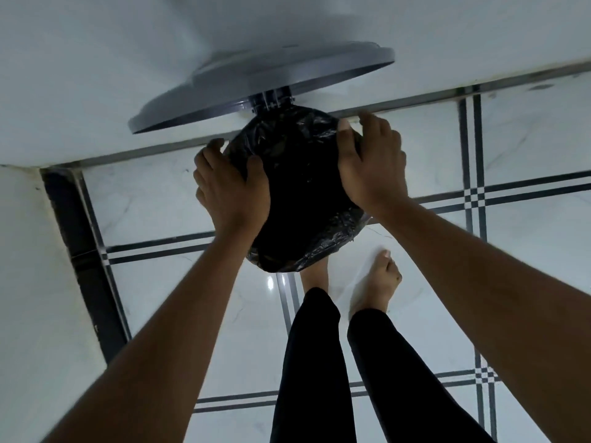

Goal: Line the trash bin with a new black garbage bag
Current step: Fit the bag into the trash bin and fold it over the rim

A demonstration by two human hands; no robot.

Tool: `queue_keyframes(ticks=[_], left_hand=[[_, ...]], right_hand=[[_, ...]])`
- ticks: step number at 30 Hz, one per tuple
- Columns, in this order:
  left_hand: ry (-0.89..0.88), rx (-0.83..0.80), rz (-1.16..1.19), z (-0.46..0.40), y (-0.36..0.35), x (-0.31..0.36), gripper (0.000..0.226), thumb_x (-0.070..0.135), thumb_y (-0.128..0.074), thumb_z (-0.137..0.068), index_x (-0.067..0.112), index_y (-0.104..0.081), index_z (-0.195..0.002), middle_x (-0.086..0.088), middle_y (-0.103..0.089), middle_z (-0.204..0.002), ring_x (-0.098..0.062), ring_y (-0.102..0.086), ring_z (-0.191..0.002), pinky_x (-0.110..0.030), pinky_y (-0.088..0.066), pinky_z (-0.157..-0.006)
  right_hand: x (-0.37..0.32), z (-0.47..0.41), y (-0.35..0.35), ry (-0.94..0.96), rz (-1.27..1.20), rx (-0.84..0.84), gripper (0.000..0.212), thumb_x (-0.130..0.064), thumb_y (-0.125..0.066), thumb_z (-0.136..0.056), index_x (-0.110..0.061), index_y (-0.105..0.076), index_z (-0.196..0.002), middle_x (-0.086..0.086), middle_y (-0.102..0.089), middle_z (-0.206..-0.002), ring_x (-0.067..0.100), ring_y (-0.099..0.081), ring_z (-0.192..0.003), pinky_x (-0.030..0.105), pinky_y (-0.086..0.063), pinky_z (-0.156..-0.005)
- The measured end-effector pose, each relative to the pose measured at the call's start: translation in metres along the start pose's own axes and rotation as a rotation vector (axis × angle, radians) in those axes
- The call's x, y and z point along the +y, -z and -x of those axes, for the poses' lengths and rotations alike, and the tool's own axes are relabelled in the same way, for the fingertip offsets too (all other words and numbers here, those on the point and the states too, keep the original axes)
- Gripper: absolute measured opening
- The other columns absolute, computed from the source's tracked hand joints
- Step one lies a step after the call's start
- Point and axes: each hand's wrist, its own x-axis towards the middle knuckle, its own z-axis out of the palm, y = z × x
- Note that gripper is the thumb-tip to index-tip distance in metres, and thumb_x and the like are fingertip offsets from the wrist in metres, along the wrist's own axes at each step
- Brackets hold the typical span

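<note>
Tiled floor (pixel 166 199), garbage bag (pixel 300 187) between fingers (pixel 211 148)

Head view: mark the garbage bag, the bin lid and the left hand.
garbage bag (pixel 300 199): head view, on the dark middle of the bag's mouth.
bin lid (pixel 256 87): head view, on the grey face of the raised lid.
left hand (pixel 232 193): head view, on the back of the hand.

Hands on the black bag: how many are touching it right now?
2. The left hand presses on the left edge of the black garbage bag, and the right hand on its right edge, below the open grey lid. No other hands show.
</note>
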Motion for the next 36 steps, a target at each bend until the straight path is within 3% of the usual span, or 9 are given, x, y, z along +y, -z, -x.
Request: queue_keyframes(ticks=[3,6,11,15,21,24,28,31,36], left_hand=[[0.092,-0.159,-0.019,-0.032,-0.003,0.003,0.053,0.047,-0.049,-0.098,0.022,-0.052,-0.145,-0.001,-0.065,-0.138,-0.030,-0.055,-0.133,-0.055,-0.032,-0.119],[0.164,-0.242,-0.033,-0.054,-0.006,0.010,0.042,0.050,-0.038,-0.105,0.023,-0.067,-0.120,-0.002,-0.068,-0.113,-0.034,-0.061,-0.120,-0.052,-0.039,-0.115],[0.266,-0.239,-0.092,-0.081,-0.001,-0.008,0.073,0.066,-0.021,-0.105,0.018,-0.069,-0.134,-0.017,-0.065,-0.142,-0.038,-0.058,-0.132,-0.054,-0.039,-0.115],[0.390,-0.109,-0.012,-0.057,0.010,-0.028,0.061,0.049,-0.030,-0.108,0.008,-0.063,-0.140,-0.020,-0.059,-0.146,-0.040,-0.051,-0.137,-0.052,-0.038,-0.113],[0.512,0.066,0.104,0.040,0.023,-0.043,0.072,0.062,-0.047,-0.094,0.001,-0.068,-0.125,-0.027,-0.066,-0.129,-0.047,-0.056,-0.128,-0.058,-0.048,-0.106],[0.652,-0.006,0.327,0.069,0.014,-0.038,0.084,0.065,-0.049,-0.091,-0.013,-0.060,-0.121,-0.035,-0.061,-0.131,-0.051,-0.059,-0.121,-0.057,-0.052,-0.100],[0.945,-0.150,0.524,0.073,0.001,-0.021,0.066,0.060,-0.044,-0.103,0.015,-0.053,-0.150,-0.006,-0.061,-0.145,-0.031,-0.061,-0.127,-0.047,-0.047,-0.113],[1.045,-0.236,0.688,0.063,-0.001,-0.017,0.066,0.065,-0.033,-0.105,0.030,-0.047,-0.158,-0.002,-0.057,-0.154,-0.030,-0.055,-0.139,-0.050,-0.038,-0.121],[1.117,-0.221,0.926,0.045,-0.007,-0.037,0.071,0.069,-0.021,-0.103,0.033,-0.048,-0.158,-0.005,-0.055,-0.158,-0.035,-0.052,-0.142,-0.055,-0.038,-0.122]], right_hand=[[-0.011,-0.019,-0.012,0.035,0.037,-0.082,0.061,-0.057,-0.033,-0.114,-0.021,-0.049,-0.162,0.006,-0.054,-0.163,0.035,-0.045,-0.150,0.054,-0.035,-0.117],[-0.018,-0.035,-0.020,-0.023,0.059,-0.206,0.061,-0.059,-0.023,-0.114,-0.021,-0.064,-0.140,0.007,-0.066,-0.146,0.038,-0.051,-0.142,0.051,-0.034,-0.107],[-0.012,-0.045,-0.017,-0.167,0.029,-0.260,0.070,-0.067,-0.016,-0.112,-0.028,-0.058,-0.152,0.012,-0.062,-0.153,0.039,-0.045,-0.149,0.056,-0.033,-0.116],[0.005,-0.020,-0.006,-0.353,-0.179,-0.059,0.076,-0.069,-0.026,-0.109,-0.013,-0.061,-0.148,0.013,-0.067,-0.146,0.036,-0.055,-0.141,0.050,-0.044,-0.116],[0.022,0.045,0.004,-0.841,-0.462,0.009,0.067,-0.060,-0.028,-0.113,-0.006,-0.061,-0.134,0.006,-0.067,-0.130,0.029,-0.064,-0.119,0.037,-0.048,-0.099],[0.023,0.065,-0.005,-0.986,-0.612,-0.073,0.089,-0.081,-0.019,-0.096,-0.024,-0.060,-0.151,0.004,-0.071,-0.139,0.032,-0.067,-0.127,0.054,-0.051,-0.114],[0.014,0.069,-0.014,-1.024,-0.740,-0.153,0.078,-0.071,-0.014,-0.110,-0.026,-0.050,-0.162,0.003,-0.066,-0.135,0.033,-0.064,-0.134,0.050,-0.046,-0.122],[0.009,0.065,-0.016,-1.040,-0.780,-0.171,0.074,-0.065,-0.013,-0.114,-0.023,-0.043,-0.167,0.006,-0.055,-0.162,0.032,-0.053,-0.149,0.045,-0.040,-0.123],[0.021,0.051,-0.017,-1.081,-0.855,-0.195,0.074,-0.064,-0.013,-0.114,-0.024,-0.044,-0.167,0.006,-0.056,-0.163,0.031,-0.052,-0.149,0.046,-0.036,-0.125]])
